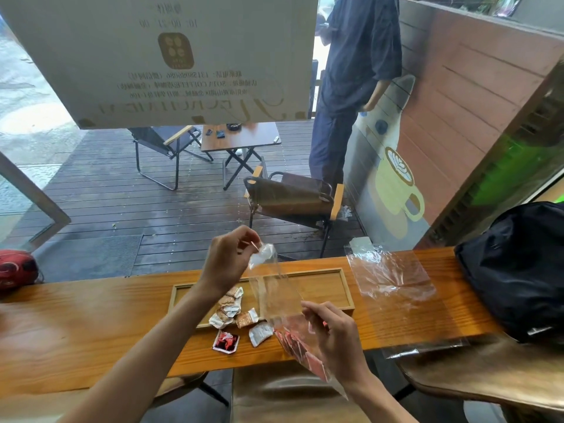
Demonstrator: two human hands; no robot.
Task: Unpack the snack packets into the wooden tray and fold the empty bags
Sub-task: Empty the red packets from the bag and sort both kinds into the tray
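the left hand [227, 257] is up in the air, fingers pinched tight on the top corner of a clear bag [276, 288]. the right hand [331, 334] is lower and grips the other end of the same bag, fingers curled around it. the bag hangs tilted above the wooden tray [335, 288] on the worktop [76, 328]. some snack packets [232, 306] lie in the tray, two just beside it. another clear bag [393, 279] lies flat to the right.
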